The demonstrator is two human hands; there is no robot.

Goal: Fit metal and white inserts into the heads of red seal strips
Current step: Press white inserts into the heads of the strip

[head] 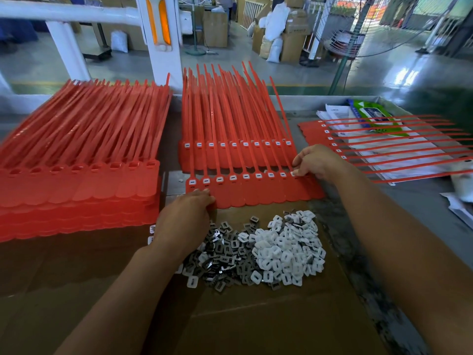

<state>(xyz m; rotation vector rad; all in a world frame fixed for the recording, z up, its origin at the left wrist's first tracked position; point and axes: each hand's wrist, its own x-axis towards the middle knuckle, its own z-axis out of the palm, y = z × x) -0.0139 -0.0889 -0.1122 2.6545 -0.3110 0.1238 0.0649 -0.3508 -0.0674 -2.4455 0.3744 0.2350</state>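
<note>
Front sheet of joined red seal strips lies flat across the far edge of the cardboard, heads toward the person, tails pointing away. Every head I can see in that row has a white insert seated in it.

Left hand: fingers curled over the sheet's near-left corner, gripping it. Thumb is hidden.

Right hand: fingers curled, tips pinching at the rightmost head of the same sheet. A white bit shows at the fingertips. Can't tell if that's a loose insert or one already seated.

Second sheet sits just behind and partly under the front sheet's tails. Its head row is also filled with white.

Left stack: thick pile of red strip sheets, and the heads in its top layer are open sockets.

Right sheet: one sheet turned sideways with tails pointing right, white in its heads, lying on papers and over a green packet.

Loose parts are on the cardboard just in front of the front sheet. Metal inserts are heaped on the left, partly under the left wrist. White inserts are heaped on the right. The two heaps touch and mix at the seam.

The cardboard lies on a grey worktop. Beyond it are a white post and a factory floor with boxes and sacks, blurred.
</note>
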